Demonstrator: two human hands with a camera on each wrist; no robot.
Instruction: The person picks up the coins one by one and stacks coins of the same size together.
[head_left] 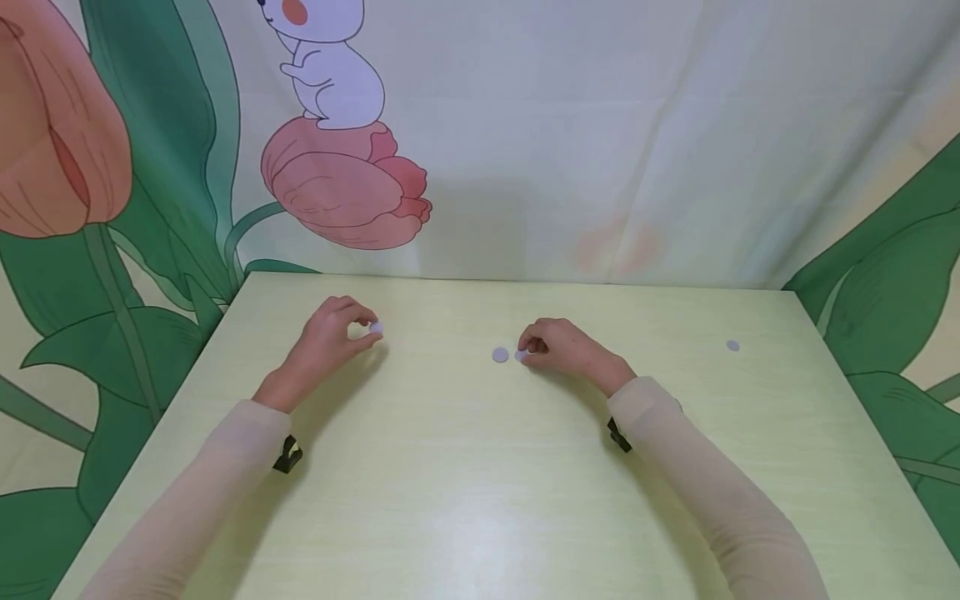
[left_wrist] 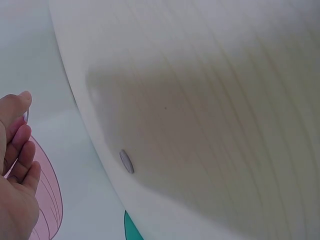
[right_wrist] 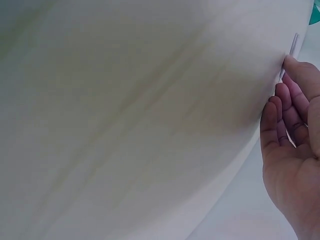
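Observation:
My left hand point(head_left: 330, 337) is over the table's left part and pinches a small pale lilac disc point(head_left: 377, 328) between thumb and fingers. In the left wrist view another disc point(left_wrist: 127, 161) lies on the table; the head view does not show it, probably hidden behind the left hand. Right of the table's middle, my right hand point(head_left: 561, 348) pinches a disc point(head_left: 521, 356), partly covered by its fingertips. Just left of that, a flat disc point(head_left: 500, 355) rests on the table, close to the pinched one. In the right wrist view, my right hand point(right_wrist: 295, 135) has its fingers curled.
One more disc point(head_left: 732, 345) lies far to the right on the pale wooden table point(head_left: 450, 483). Behind the table's back edge hangs a curtain point(head_left: 570, 150) printed with flowers and an animal figure. Dark straps show beneath both sleeves.

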